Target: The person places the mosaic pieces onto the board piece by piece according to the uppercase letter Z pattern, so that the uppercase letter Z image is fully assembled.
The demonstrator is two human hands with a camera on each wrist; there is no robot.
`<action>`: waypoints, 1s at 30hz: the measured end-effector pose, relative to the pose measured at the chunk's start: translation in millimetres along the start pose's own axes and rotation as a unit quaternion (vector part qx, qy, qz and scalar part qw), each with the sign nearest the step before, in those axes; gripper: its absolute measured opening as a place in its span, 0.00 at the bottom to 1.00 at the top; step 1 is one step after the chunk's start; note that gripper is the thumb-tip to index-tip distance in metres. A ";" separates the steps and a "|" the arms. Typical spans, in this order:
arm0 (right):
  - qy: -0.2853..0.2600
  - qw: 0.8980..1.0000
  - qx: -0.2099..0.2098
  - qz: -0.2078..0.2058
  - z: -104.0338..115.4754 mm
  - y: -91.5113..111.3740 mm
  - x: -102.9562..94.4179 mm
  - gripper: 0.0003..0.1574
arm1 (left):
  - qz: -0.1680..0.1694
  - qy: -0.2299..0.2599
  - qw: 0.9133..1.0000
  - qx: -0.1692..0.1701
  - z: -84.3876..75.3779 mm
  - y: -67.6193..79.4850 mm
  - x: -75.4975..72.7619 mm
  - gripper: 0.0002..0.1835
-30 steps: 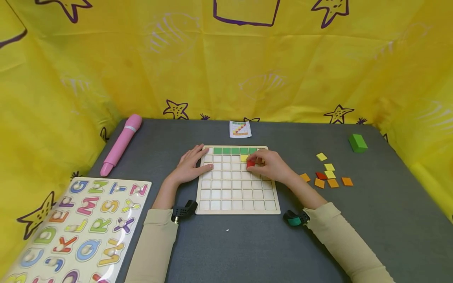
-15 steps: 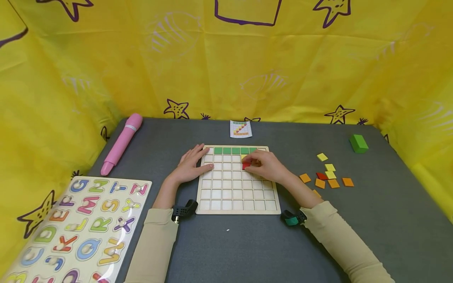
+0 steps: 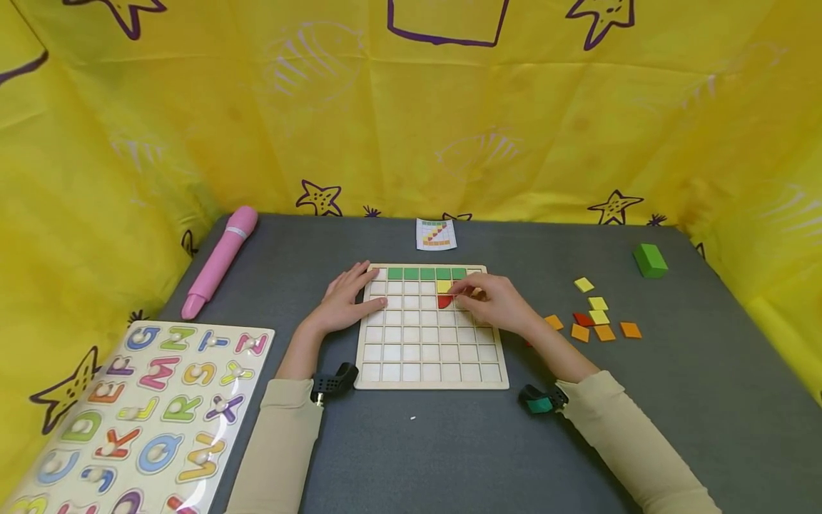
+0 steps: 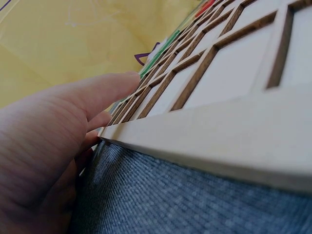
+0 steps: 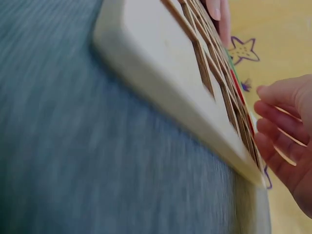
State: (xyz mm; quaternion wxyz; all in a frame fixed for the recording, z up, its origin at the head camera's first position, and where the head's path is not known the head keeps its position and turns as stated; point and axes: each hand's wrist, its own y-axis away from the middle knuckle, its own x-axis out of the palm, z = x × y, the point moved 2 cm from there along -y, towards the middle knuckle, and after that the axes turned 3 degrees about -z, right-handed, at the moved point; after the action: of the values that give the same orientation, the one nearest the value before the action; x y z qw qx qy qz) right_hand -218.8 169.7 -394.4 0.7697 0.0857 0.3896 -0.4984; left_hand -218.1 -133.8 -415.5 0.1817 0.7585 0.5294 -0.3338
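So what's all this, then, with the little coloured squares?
A person is working at a gridded board with bare hands. The left hand rests on its left edge; the right hand is over the upper right, fingertips by a red piece just below a yellow tile. Five green tiles show in the top row. Loose pieces in orange, yellow and red lie to the right, and a patterned card lies beyond the board.
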 end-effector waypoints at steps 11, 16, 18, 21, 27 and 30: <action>0.049 0.992 0.093 -0.070 -31.1 31.6 -43.3 0.09 | 0.009 -0.018 1.000 -0.021 3.3 -0.1 -0.4 0.39; 0.087 0.981 0.142 -0.101 -50.3 48.1 -72.0 0.12 | 0.005 -0.013 1.000 -0.016 1.6 1.2 -0.5 0.39; 0.107 0.977 0.153 -0.107 -56.9 54.4 -83.8 0.13 | 0.004 -0.013 1.000 -0.017 1.3 1.2 -0.6 0.40; 0.129 0.971 0.170 -0.108 -65.6 61.6 -98.2 0.16 | 0.006 -0.014 1.000 -0.020 1.2 0.9 -0.4 0.40; 0.166 0.961 0.195 -0.103 -78.0 69.6 -111.6 0.17 | 0.013 -0.013 1.000 -0.023 0.5 -0.6 0.7 0.39; 0.167 0.960 0.202 -0.095 -78.6 70.5 -112.1 0.18 | 0.013 -0.011 1.000 -0.020 -0.6 -0.9 0.8 0.39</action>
State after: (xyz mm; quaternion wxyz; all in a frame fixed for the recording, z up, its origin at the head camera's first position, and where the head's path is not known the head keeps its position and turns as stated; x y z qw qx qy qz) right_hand -222.9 323.6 -389.2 0.6091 0.2846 0.4102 -0.6162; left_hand -218.6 -132.5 -415.6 0.2067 0.7576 0.5241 -0.3297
